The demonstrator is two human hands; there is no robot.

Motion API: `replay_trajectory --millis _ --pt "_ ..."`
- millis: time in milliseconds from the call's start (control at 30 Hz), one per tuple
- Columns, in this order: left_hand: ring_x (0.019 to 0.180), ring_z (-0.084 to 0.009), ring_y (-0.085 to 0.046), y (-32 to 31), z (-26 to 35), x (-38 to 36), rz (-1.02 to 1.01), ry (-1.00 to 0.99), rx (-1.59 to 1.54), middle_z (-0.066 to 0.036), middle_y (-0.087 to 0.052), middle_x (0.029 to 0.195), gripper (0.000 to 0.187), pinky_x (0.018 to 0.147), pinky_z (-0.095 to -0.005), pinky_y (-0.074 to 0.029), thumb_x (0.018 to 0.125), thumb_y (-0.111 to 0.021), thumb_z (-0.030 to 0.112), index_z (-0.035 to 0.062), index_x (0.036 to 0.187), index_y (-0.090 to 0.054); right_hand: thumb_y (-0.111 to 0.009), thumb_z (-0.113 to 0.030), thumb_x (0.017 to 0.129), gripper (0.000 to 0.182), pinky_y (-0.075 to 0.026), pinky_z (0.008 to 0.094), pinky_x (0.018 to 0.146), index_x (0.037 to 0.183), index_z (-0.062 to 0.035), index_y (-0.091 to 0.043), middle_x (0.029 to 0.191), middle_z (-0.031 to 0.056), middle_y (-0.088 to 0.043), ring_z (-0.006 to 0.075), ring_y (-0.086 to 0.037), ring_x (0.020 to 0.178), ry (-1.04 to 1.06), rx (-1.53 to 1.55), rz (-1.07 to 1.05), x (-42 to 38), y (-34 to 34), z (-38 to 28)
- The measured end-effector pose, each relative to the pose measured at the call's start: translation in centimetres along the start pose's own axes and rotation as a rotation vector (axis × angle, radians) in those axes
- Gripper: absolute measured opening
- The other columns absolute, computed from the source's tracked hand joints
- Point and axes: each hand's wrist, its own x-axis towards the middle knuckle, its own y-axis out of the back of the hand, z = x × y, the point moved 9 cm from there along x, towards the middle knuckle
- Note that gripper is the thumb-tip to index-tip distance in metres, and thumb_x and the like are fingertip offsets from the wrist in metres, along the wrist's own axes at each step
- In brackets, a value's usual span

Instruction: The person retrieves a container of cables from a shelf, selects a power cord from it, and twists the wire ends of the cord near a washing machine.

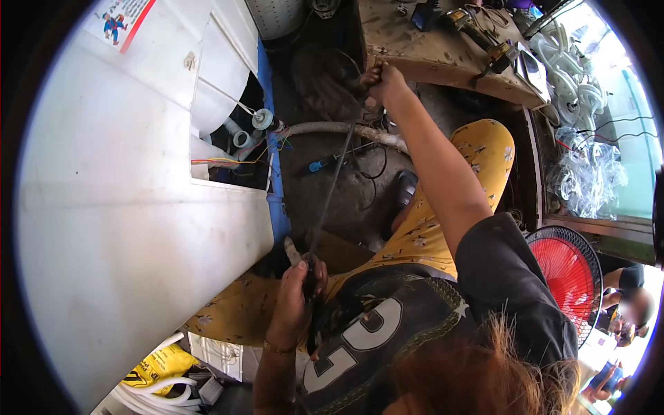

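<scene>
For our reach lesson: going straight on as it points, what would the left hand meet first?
Straight on, the left hand would probably meet the blue-handled tool on the floor, though depth is unclear.

Dark grey strip (333, 189) between left hand (296, 287) and right hand (382, 81). Beside left hand: white panel (149, 238) with blue edge (278, 216), yellow floral trousers (238, 304).

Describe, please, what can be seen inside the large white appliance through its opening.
A grey pipe fitting, part of a rounded white body, and red and yellow wires show there. The outer white panel hides the remaining inside.
</scene>
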Motion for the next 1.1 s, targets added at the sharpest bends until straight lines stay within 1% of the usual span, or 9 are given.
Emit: replay_trajectory --millis 200,367,533,667,733,800,867,1000,1100 --pt "0.050 -0.0075 -0.032 0.4 1.4 5.1 0.090 -0.064 -0.184 0.001 -0.036 0.060 0.033 0.051 -0.0230 -0.030 0.097 -0.033 0.037 0.0083 0.088 -0.046 -0.031 -0.051 0.095 0.057 -0.042 0.0460 0.086 0.129 -0.0063 -0.042 0.117 0.0167 -0.056 0.0270 -0.054 0.083 -0.320 -0.553 -0.246 -15.8 -1.4 16.6" --pt "0.046 -0.0067 -0.031 -0.4 3.0 8.1 0.033 -0.149 -0.050 0.002 -0.036 0.058 0.032 0.047 -0.0216 -0.028 0.098 -0.034 0.037 0.0092 0.087 -0.046 -0.037 -0.043 0.096 0.034 -0.043 0.0413 0.074 0.092 -0.0128 -0.052 0.071 0.0030 -0.049 0.0174 -0.046 0.063 -0.444 -0.325 -0.471 -17.9 -3.9 19.9" --pt "0.048 -0.0062 -0.034 -3.2 3.7 6.9 -0.039 -0.166 0.141 0.002 -0.040 0.058 0.034 0.046 -0.0215 -0.028 0.097 -0.038 0.036 0.0085 0.078 -0.047 -0.038 -0.034 0.096 0.038 -0.027 0.0229 0.044 0.064 -0.0149 -0.045 0.051 -0.0047 -0.028 0.0081 -0.025 0.045 -0.117 -0.153 -0.385 -11.8 -11.3 9.8" --pt "0.048 -0.0067 -0.030 -2.6 1.1 4.7 -0.030 -0.056 0.010 0.002 -0.035 0.057 0.034 0.046 -0.0221 -0.027 0.097 -0.038 0.039 0.0100 0.079 -0.042 -0.034 -0.039 0.097 0.041 -0.029 0.0276 0.046 0.064 -0.0155 -0.041 0.048 -0.0029 -0.029 0.0105 -0.024 0.043 0.087 -0.042 -0.124 -2.6 -7.7 0.1" --pt "0.048 -0.0067 -0.029 -1.0 1.2 4.0 0.009 -0.051 -0.114 0.002 -0.032 0.057 0.034 0.046 -0.0219 -0.027 0.097 -0.038 0.040 0.0107 0.079 -0.041 -0.032 -0.047 0.096 0.045 -0.039 0.0327 0.049 0.067 -0.0129 -0.042 0.057 0.0039 -0.046 0.0167 -0.040 0.048 0.150 0.028 -0.164 0.2 -4.8 -2.0" --pt "0.047 -0.0066 -0.027 0.1 1.7 4.2 -0.003 -0.069 -0.253 0.004 -0.028 0.056 0.033 0.047 -0.0217 -0.027 0.098 -0.036 0.040 0.0124 0.081 -0.041 -0.035 -0.052 0.094 0.047 -0.048 0.0415 0.063 0.082 -0.0090 -0.050 0.084 0.0144 -0.060 0.0276 -0.054 0.065 0.000 -0.115 -0.051 -3.4 -4.6 2.8" --pt "0.047 -0.0065 -0.026 0.9 2.4 5.1 -0.005 -0.059 -0.386 0.004 -0.028 0.056 0.031 0.046 -0.0216 -0.026 0.098 -0.034 0.039 0.0131 0.082 -0.042 -0.036 -0.058 0.090 0.059 -0.045 0.0408 0.078 0.120 -0.0085 -0.048 0.083 0.0063 -0.057 0.0256 -0.057 0.081 -0.142 -0.443 -0.245 -10.3 -4.2 10.4" --pt "0.048 -0.0058 -0.029 0.0 2.7 7.6 -0.076 0.023 -0.477 0.003 -0.030 0.057 0.030 0.049 -0.0212 -0.027 0.098 -0.035 0.039 0.0131 0.084 -0.043 -0.034 -0.044 0.096 0.041 -0.044 0.0382 0.078 0.112 -0.0097 -0.051 0.091 0.0082 -0.058 0.0293 -0.057 0.100 -0.477 -0.616 -0.570 -19.0 -3.1 21.2" --pt "0.048 -0.0080 -0.031 -1.4 2.6 7.6 -0.091 0.016 -0.379 0.003 -0.031 0.056 0.030 0.051 -0.0236 -0.030 0.097 -0.034 0.040 0.0154 0.081 -0.041 -0.036 -0.032 0.098 0.027 -0.041 0.0313 0.051 0.082 -0.0135 -0.047 0.064 -0.0020 -0.044 0.0164 -0.043 0.056 -0.476 -0.302 -0.200 -16.9 -5.4 19.9"
